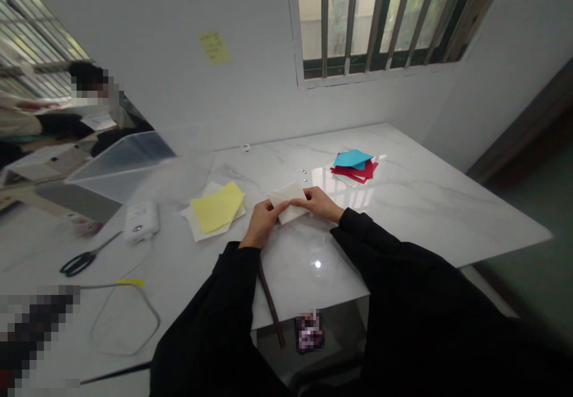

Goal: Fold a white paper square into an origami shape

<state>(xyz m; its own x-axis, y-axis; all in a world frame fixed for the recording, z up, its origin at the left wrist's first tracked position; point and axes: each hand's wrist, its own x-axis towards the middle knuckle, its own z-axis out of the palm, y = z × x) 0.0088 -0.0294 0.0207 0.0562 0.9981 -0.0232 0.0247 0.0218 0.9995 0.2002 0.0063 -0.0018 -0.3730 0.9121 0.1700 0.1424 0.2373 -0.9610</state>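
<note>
A cream-white folded paper (286, 195), envelope-like in shape, is held just over the marble-patterned table between my two hands. My left hand (263, 221) grips its left side, thumb on top and fingers underneath. On the right edge, my right hand (320, 202) pinches the paper with the thumb pointing inward. Both thumbs nearly meet at the paper's middle. To the left lies a yellow sheet (218, 207) on top of white sheets (197, 228). Farther right sits a pile with a blue folded paper (353, 159) over red ones (369, 172).
Several tiny shiny bits (305, 175) lie behind the paper. At left are a white device (141, 221) with a cable, black-handled scissors (83, 261) and a clear plastic panel (125, 164). A dark stick (271, 304) crosses the table's front edge. Another person (89, 80) is at far left.
</note>
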